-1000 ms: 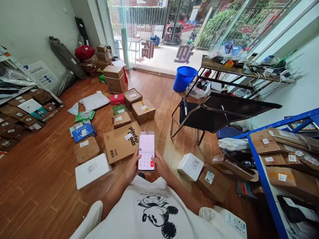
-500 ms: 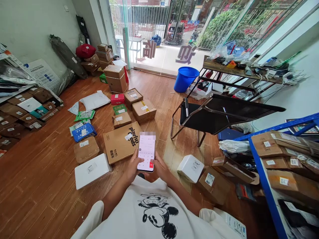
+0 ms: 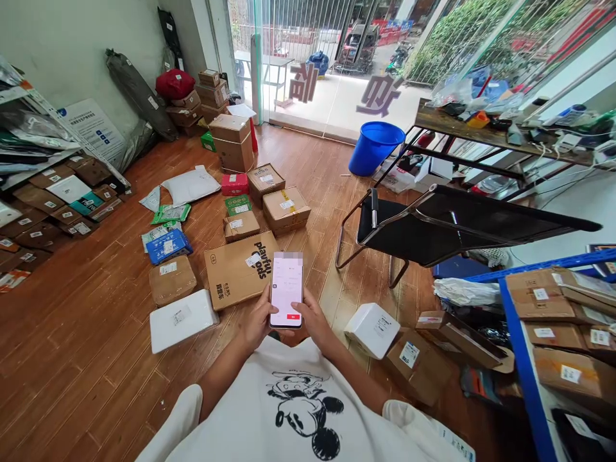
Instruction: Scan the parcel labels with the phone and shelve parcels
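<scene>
Daylight enters through the glass front (image 3: pixel 308 32) beyond the blue bin (image 3: pixel 368 154), brightening the paving (image 3: pixel 339 106) outside. Right of the bin and nearer, the shelf (image 3: pixel 526 378) looks stretched, its labels (image 3: pixel 570 374) perhaps slightly soft.

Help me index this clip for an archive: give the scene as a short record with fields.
Held thing: lit phone
Left hand: grips its left side
Right hand: grips its right side
Just beyond: large brown box, lying flat on the wooden floor
To the right: black chair, white package
Farther off: blue bin
</scene>
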Available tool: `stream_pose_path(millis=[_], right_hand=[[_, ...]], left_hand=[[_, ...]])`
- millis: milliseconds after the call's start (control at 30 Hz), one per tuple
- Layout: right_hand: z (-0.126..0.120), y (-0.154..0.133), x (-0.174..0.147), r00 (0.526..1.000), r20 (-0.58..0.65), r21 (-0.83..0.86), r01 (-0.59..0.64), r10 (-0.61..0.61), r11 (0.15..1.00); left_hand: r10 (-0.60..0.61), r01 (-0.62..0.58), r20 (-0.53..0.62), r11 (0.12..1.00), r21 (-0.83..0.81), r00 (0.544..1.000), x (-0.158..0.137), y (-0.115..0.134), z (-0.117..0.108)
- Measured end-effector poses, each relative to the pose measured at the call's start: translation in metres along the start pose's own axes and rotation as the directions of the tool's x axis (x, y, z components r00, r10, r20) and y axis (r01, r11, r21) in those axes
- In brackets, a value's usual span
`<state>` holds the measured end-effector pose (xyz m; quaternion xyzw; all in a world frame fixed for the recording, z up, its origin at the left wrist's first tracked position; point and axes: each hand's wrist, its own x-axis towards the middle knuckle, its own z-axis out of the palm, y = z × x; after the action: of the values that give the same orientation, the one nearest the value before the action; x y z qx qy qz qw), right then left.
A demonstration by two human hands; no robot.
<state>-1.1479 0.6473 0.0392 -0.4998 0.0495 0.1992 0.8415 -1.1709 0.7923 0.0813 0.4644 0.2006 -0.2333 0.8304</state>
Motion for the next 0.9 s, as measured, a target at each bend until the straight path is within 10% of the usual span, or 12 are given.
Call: stream_pose_path(millis=[267, 500, 900], right_hand=[[-0.001, -0.002, 0.033, 0.977, -0.212, -0.007, -0.034, 0.032, 0.999], [-0.06, -0.032, 0.068, 0.998, 0.049, -0.006, -0.031, 0.031, 1.0], [-0.177, -0.134, 0.161, 0.968, 0.243, -0.076, -0.053, 0.07, 0.996]], left_hand=[[0.118, -0.118, 0.02, 0.993, -0.001, 0.993, 0.032, -0.005, 0.014], [0.083, -0.083, -0.039, 0.997, -0.006, 0.996, 0.079, 0.003, 0.039], [0.137, -0.148, -0.079, 0.978, -0.147, 0.987, 0.198, 0.02, 0.153]])
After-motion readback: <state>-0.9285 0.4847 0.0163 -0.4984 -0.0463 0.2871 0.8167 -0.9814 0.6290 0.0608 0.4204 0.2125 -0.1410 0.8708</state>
